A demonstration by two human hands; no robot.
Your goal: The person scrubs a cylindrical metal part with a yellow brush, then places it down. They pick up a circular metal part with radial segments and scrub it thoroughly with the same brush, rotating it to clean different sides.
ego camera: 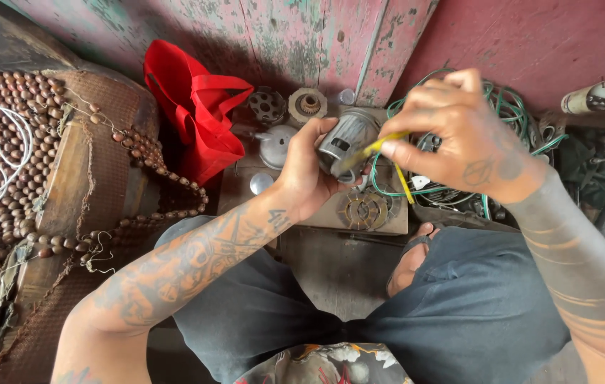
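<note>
While we sit before the low block (316,213), beads (3,178) and a red bag (199,117) lie to its left; above it our left hand (306,174) grips a grey motor (348,142), and our right hand (459,135) pinches a yellow wire (380,149) against it

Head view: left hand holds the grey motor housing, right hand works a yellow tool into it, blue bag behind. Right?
Not quite. The bag is red, not blue, as the head view shows. The rest stands: the left hand holds the grey motor housing, and the right hand works the yellow tool into it.
</note>
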